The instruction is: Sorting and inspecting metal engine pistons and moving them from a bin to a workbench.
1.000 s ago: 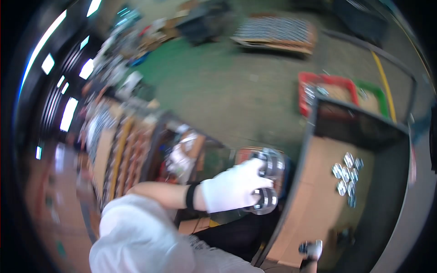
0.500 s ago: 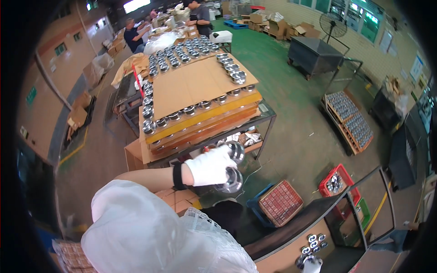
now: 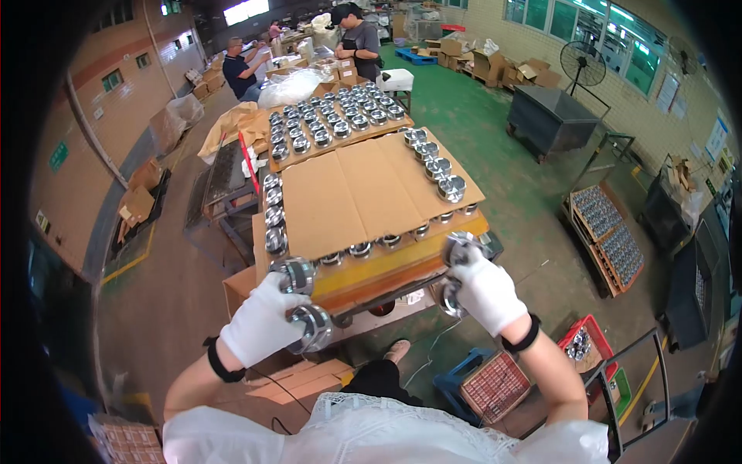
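My left hand (image 3: 263, 319), in a white glove, grips two shiny round metal parts, one upper part (image 3: 294, 274) and one lower part (image 3: 311, 327). They are at the near left corner of a stack of cardboard layers. In my gloved right hand (image 3: 488, 292) are two more such parts, an upper one (image 3: 461, 248) and a lower one (image 3: 449, 297), by the near right corner. A brown cardboard sheet (image 3: 355, 193) tops the near stack. On its right side stands a row of metal parts (image 3: 438, 168); others show along its left and near edges.
Behind the sheet, a cardboard layer carries many similar parts (image 3: 340, 127). Two people (image 3: 359, 42) work at the far end. On the right are a dark bin (image 3: 553, 120), a cart of parts (image 3: 607, 236) and a red crate (image 3: 583, 344). A box on a blue stool (image 3: 495, 387) stands nearby.
My view has turned toward the stack. My right hand has come up from the parts at the lower right and holds two. My left hand, still holding two, is now at the left.
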`<action>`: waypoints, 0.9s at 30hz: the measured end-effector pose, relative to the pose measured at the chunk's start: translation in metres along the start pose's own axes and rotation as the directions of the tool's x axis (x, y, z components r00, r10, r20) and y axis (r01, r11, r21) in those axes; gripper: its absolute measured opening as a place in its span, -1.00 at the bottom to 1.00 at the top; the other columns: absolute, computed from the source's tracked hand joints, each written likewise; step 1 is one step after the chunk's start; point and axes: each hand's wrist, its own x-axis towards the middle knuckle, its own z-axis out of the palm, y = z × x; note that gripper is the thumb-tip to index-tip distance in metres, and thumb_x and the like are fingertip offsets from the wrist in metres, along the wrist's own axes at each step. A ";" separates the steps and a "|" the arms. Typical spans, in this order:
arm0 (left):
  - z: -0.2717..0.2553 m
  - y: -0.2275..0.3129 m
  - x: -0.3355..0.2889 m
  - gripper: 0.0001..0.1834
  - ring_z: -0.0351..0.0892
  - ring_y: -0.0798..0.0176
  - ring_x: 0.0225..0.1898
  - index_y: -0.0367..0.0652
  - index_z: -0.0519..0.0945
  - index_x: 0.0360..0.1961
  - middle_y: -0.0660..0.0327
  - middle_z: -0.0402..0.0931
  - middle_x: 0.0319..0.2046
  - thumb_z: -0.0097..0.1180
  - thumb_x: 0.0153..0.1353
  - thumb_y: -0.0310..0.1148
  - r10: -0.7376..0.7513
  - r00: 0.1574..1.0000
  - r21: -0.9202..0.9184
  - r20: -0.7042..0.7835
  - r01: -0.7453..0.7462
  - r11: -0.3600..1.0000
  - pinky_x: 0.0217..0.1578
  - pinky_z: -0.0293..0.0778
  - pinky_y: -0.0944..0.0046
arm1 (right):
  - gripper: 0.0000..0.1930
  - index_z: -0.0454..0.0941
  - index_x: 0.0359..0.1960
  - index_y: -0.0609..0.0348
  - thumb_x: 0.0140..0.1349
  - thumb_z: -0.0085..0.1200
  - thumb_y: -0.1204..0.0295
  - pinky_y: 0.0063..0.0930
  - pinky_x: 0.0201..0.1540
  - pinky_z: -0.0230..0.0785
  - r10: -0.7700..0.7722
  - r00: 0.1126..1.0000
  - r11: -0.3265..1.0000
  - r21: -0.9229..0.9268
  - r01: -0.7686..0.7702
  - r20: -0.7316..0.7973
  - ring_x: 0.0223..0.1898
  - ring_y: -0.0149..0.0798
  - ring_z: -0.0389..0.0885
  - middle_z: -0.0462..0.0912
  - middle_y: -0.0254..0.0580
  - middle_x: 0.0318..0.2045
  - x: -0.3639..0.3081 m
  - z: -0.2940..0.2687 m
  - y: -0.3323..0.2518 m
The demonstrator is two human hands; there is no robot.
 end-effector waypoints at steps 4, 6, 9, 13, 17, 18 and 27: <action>-0.027 -0.024 0.045 -0.61 0.55 -0.13 -0.06 -0.18 0.71 -0.23 -0.08 0.49 -0.06 0.31 -0.23 -0.48 -0.104 0.995 0.013 0.003 0.104 0.995 -0.01 0.50 0.12 | -0.89 0.61 -0.41 0.22 0.00 0.15 0.49 -0.17 -0.32 0.54 -0.136 0.984 0.983 -0.107 0.149 0.119 -0.35 0.03 0.64 0.57 0.03 -0.26 0.108 0.032 0.024; -0.031 -0.039 0.082 -0.60 0.55 -0.12 -0.05 -0.19 0.71 -0.23 -0.07 0.49 -0.07 0.31 -0.24 -0.49 -0.118 0.993 0.007 0.022 0.118 0.993 -0.02 0.51 0.12 | -0.92 0.64 -0.45 0.08 0.02 0.10 0.51 -0.22 -0.37 0.51 -0.156 0.971 0.935 -0.290 0.205 0.184 -0.39 -0.09 0.66 0.59 -0.06 -0.28 0.152 0.065 0.049; -0.032 -0.063 0.145 -0.61 0.56 -0.10 -0.04 -0.25 0.70 -0.24 -0.06 0.51 -0.08 0.33 -0.24 -0.50 0.069 0.996 -0.003 -0.055 -0.069 0.998 -0.01 0.50 0.14 | -0.89 0.59 -0.37 0.19 0.07 0.07 0.49 -0.30 -0.50 0.49 -0.166 0.949 0.880 -0.393 0.265 0.268 -0.45 -0.18 0.68 0.63 -0.08 -0.44 0.207 0.090 0.069; -0.025 -0.106 0.235 -0.67 0.54 -0.13 -0.01 -0.21 0.72 -0.29 -0.12 0.53 -0.09 0.32 -0.20 -0.43 0.218 0.975 -0.012 -0.038 -0.219 0.976 0.07 0.46 0.11 | -0.83 0.55 -0.26 0.26 0.11 0.05 0.48 -0.35 -0.49 0.50 -0.184 0.936 0.884 -0.366 0.291 0.299 -0.46 -0.17 0.70 0.67 -0.11 -0.51 0.254 0.113 0.083; 0.005 -0.138 0.333 -0.71 0.55 -0.10 -0.14 -0.18 0.73 -0.37 -0.05 0.58 -0.24 0.35 -0.18 -0.31 0.275 0.962 0.014 0.007 -0.275 0.961 -0.06 0.49 0.10 | -0.82 0.58 -0.23 0.22 0.16 0.02 0.48 -0.34 -0.44 0.53 -0.239 0.922 0.895 -0.298 0.331 0.305 -0.43 -0.16 0.70 0.66 -0.14 -0.44 0.269 0.137 0.100; 0.009 -0.134 0.362 -0.71 0.56 -0.10 -0.23 -0.20 0.72 -0.41 -0.05 0.59 -0.37 0.34 -0.17 -0.25 0.283 0.954 -0.024 0.102 -0.282 0.959 -0.15 0.50 0.09 | -0.82 0.59 -0.22 0.19 0.16 0.02 0.48 -0.33 -0.44 0.53 -0.295 0.917 0.892 -0.267 0.365 0.268 -0.43 -0.15 0.70 0.66 -0.15 -0.42 0.267 0.138 0.107; 0.154 -0.151 0.547 -0.58 0.63 0.02 -0.37 -0.05 0.69 -0.35 0.09 0.66 -0.40 0.12 0.10 0.09 0.260 0.879 0.470 0.400 -0.441 0.765 -0.30 0.51 0.10 | -0.80 0.49 -0.20 0.24 0.13 -0.05 0.53 -0.24 -0.45 0.52 -0.045 0.993 0.998 -0.038 0.041 -0.107 -0.47 -0.03 0.65 0.58 0.00 -0.45 0.229 0.114 0.085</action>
